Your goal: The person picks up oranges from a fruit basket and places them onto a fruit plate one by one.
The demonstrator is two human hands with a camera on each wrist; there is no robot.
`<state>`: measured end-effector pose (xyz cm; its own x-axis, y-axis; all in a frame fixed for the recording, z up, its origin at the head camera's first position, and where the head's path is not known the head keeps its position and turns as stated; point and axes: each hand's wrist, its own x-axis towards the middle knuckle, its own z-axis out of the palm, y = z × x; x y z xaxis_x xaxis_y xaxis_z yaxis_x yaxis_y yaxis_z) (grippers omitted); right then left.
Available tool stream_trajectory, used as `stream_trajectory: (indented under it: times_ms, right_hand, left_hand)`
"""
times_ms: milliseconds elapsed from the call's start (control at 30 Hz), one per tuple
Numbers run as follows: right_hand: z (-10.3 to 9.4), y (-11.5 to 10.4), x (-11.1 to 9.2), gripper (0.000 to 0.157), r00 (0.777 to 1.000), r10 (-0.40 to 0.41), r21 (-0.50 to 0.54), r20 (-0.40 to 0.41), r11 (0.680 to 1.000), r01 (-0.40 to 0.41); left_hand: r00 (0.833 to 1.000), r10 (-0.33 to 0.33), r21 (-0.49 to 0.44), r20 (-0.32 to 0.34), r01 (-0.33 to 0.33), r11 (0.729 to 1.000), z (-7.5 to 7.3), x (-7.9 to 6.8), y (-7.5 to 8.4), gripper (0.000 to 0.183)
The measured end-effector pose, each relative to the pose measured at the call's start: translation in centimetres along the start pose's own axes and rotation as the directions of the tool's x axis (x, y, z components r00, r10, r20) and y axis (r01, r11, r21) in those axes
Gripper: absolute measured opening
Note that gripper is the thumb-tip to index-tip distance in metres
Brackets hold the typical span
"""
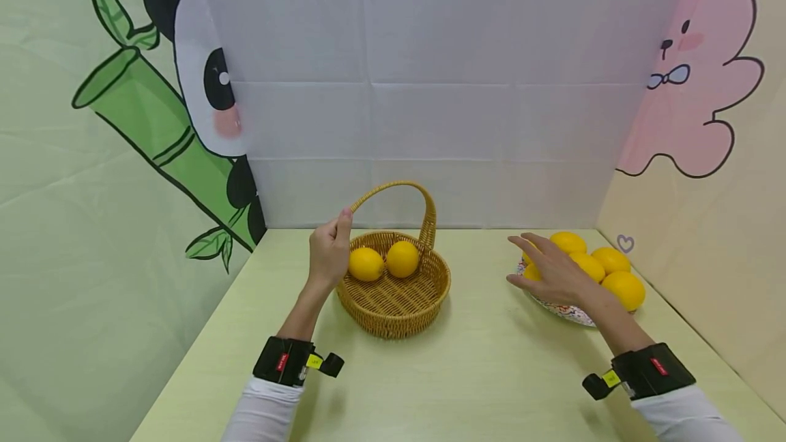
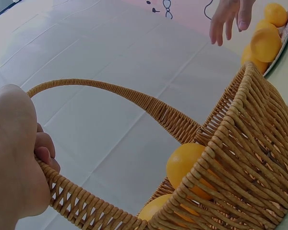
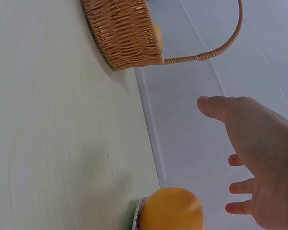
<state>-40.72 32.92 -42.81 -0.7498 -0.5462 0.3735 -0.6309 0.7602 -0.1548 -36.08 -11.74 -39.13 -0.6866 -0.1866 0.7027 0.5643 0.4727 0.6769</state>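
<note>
A wicker basket [image 1: 393,325] with a tall arched handle [image 1: 428,213] stands on the table, two yellow-orange fruits [image 1: 402,259] inside it. My left hand [image 1: 329,251] grips the left side of that handle, its fingers curled round the wicker in the left wrist view. To the right, a patterned plate [image 1: 577,314] bears several more of the round fruits [image 1: 623,290]. Over the plate's left part hovers my right hand [image 1: 552,270], thumb and fingers spread with nothing between them. In the right wrist view one fruit [image 3: 171,211] shows below the hand.
A pale table [image 1: 467,380] reaches back to a white, creased backdrop [image 1: 442,101]. Side walls close it in, with a panda and bamboo drawing [image 1: 178,128] at left and a pink bear drawing [image 1: 688,87] at right. The plate sits near the right wall.
</note>
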Motion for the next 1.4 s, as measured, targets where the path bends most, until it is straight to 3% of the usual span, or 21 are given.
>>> stream_trajectory:
  times_ms: [400,833,1200,1400]
  right_hand:
    - [-0.7,-3.8,2.3,0.085,0.999,-0.044,0.048,0.028,0.998,0.042]
    - [0.1,-8.2,5.7,0.081,0.99,-0.134,0.068,0.05,0.989,0.131]
    - [1.6,-11.8,8.5,0.078,0.963,-0.262,0.02,0.07,0.965,0.261]
    - [2.1,-13.3,10.0,0.078,0.949,-0.291,0.023,0.12,0.957,0.291]
  left_hand:
    - [1.0,0.001,-0.005,0.0,-0.001,1.0,0.0,0.3,-0.2,0.064]
    - [1.0,-0.023,-0.021,-0.001,0.023,1.0,-0.1,0.2,0.1,0.065]
    - [1.0,-0.021,-0.021,0.003,0.022,1.0,0.1,0.3,-0.1,0.064]
    - [1.0,-0.022,-0.011,0.008,0.022,1.0,0.1,0.4,-0.1,0.065]
